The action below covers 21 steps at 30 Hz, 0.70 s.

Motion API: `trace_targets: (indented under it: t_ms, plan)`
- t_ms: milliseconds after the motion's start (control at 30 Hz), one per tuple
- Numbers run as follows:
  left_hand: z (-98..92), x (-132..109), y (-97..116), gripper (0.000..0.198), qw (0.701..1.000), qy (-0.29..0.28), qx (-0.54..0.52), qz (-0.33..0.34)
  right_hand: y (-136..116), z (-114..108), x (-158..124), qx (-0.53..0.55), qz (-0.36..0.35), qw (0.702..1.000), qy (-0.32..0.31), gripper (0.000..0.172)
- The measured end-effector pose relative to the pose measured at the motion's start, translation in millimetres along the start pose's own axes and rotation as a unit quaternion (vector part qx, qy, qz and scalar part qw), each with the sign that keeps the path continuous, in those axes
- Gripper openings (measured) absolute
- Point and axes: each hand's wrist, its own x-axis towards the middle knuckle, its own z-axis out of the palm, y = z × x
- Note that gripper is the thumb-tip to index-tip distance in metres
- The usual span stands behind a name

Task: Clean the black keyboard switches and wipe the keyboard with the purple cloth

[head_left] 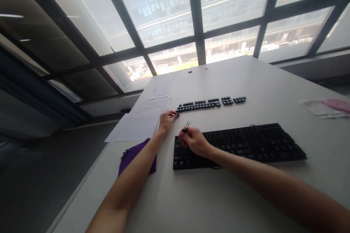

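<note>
A black keyboard (246, 145) lies on the white table (218, 196). Behind it, loose black keycaps (203, 104) are laid out in rows. My left hand (167, 119) reaches to the left end of those rows, its fingertips pinched on a keycap there. Over the keyboard's left end, my right hand (194, 140) is closed round a small wire keycap puller (186, 128), whose thin prongs stick up from my fingers.
Sheets of white paper (142, 120) lie at the table's left edge, with a purple cloth (133, 156) in front of them under my left forearm. A pink and white packet (328, 107) sits at the far right. Large windows rise behind the table.
</note>
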Motion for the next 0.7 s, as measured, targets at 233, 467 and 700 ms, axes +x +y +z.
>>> trace_targets:
  t_ms: [233, 467, 700]
  plan:
    - [5.1, 0.8, -2.6, 0.011, 0.999, 0.022, 0.023, 0.017, -6.5, 0.2, -1.6, 0.001, 0.008, 1.000, -0.006, 0.025]
    - [6.5, 1.6, -2.5, 0.021, 0.999, 0.033, 0.021, 0.022, -4.9, 0.0, -0.2, 0.007, 0.010, 1.000, -0.002, 0.025]
    - [7.8, 2.7, -8.1, 0.033, 0.999, 0.044, 0.012, -0.004, -3.5, -0.3, -0.5, -0.001, 0.007, 1.000, -0.002, 0.024]
